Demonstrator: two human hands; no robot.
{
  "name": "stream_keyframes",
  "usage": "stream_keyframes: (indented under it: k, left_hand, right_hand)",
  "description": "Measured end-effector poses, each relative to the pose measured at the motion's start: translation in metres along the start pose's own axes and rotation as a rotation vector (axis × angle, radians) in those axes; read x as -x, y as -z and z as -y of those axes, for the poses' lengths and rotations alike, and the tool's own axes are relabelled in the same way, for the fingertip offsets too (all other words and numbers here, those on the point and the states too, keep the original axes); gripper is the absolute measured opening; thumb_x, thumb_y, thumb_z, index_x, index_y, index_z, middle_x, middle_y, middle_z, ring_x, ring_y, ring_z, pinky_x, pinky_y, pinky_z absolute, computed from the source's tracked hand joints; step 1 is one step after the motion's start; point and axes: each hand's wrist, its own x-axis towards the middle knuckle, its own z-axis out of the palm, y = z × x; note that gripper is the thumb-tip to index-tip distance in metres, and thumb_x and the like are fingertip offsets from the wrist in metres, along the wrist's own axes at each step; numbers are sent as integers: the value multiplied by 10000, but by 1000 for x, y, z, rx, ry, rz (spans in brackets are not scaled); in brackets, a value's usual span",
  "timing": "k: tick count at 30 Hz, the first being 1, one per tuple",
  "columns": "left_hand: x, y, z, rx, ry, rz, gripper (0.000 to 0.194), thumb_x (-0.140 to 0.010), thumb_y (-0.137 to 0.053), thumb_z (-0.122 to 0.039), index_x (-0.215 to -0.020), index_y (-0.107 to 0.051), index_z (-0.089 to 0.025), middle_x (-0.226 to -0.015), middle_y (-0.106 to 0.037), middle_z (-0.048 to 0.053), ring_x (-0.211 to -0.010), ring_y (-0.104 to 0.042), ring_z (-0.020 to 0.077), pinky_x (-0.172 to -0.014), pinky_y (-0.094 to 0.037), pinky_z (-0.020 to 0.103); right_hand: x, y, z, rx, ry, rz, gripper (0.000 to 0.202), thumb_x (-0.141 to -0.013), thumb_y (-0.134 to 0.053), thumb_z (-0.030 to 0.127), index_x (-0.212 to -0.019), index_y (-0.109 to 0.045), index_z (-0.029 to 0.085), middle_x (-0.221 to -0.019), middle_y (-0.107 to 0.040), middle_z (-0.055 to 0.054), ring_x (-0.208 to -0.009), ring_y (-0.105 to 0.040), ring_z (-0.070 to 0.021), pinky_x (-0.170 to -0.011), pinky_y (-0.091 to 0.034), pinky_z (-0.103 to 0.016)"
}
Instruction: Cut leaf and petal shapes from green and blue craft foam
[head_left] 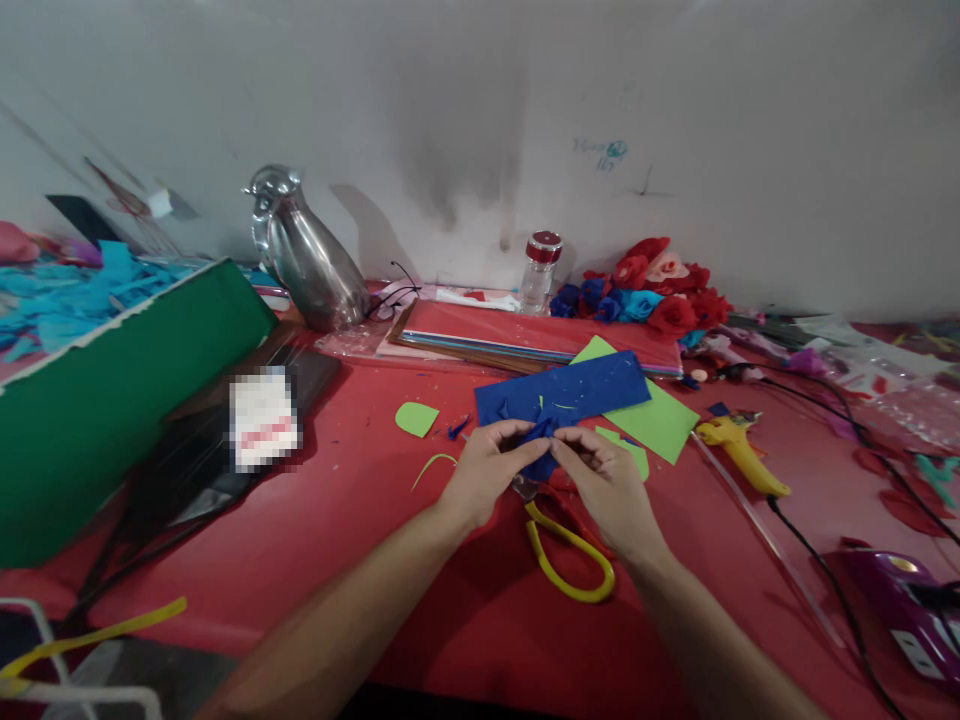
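Both of my hands meet at the middle of the red table, pinching a small folded piece of blue paper [538, 460]. My left hand [491, 465] grips its left side with thumb and fingers; my right hand [602, 478] grips its right side. Directly behind lies a flat blue strip [600, 383], over a bright green sheet [660, 420]. Yellow-handled scissors [571, 582] rest below my hands, their blades partly hidden. A rounded green cutout [417, 419] and a thin green sliver [431, 462] lie to the left.
A yellow glue gun [742, 455] with a black cord lies right, near a purple power strip [892, 590]. Behind are a stack of coloured sheets [487, 335], paper roses [671, 295], a glass jar [538, 275] and a metal jug [311, 255]. A green box [135, 400] stands left.
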Motion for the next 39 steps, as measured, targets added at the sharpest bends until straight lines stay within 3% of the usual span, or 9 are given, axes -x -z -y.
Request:
stream_keyframes:
  k: [6, 12, 16, 22, 32, 39]
  left_hand:
    - [-5, 4, 4, 85, 1, -96, 259, -627, -807, -320, -730, -629, -162, -646, -587, -26, -559, -487, 82, -551, -383, 205]
    - [-7, 4, 2, 113, -39, -180, 250, -645, -790, -286, -729, -581, -178, -593, -519, -61, -527, -436, 66, -516, -330, 186]
    - [-2, -1, 2, 68, -89, -134, 216, -691, -755, -293, -792, -602, -179, -611, -549, -52, -553, -454, 75, -543, -347, 194]
    - [3, -8, 7, 142, -24, -13, 296, -679, -768, -339, -894, -649, -174, -646, -600, -31, -578, -525, 104, -605, -416, 235]
    - [3, -8, 6, 218, -9, -27, 285, -621, -814, -256, -848, -666, -168, -744, -664, -9, -656, -576, 106, -665, -449, 247]
    - [3, -8, 4, 138, -10, -12, 289, -585, -822, -207, -820, -662, -157, -784, -691, 10, -693, -601, 116, -700, -470, 262]
  right_hand:
    - [-2, 2, -3, -70, 2, -80, 218, -762, -688, 421, -747, -612, 218, -662, -551, 35, -606, -468, -128, -580, -393, -252]
    - [-3, 6, -3, -88, 44, -206, 212, -760, -700, 415, -785, -615, 223, -681, -558, 38, -611, -477, -125, -584, -402, -249]
    - [1, 1, 1, -34, 18, -128, 229, -750, -719, 430, -779, -654, 212, -651, -595, 28, -590, -523, -129, -570, -431, -255]
    - [2, -6, -2, -228, -103, -45, 282, -654, -797, 440, -758, -694, 200, -661, -680, 3, -581, -617, -148, -560, -508, -266]
    - [-1, -4, 3, -280, -147, -61, 176, -588, -797, 309, -695, -725, 191, -621, -693, 8, -551, -643, -139, -556, -556, -260]
    - [-1, -4, 2, -288, -189, -54, 141, -570, -788, 247, -681, -723, 191, -641, -695, 16, -555, -633, -126, -585, -573, -259]
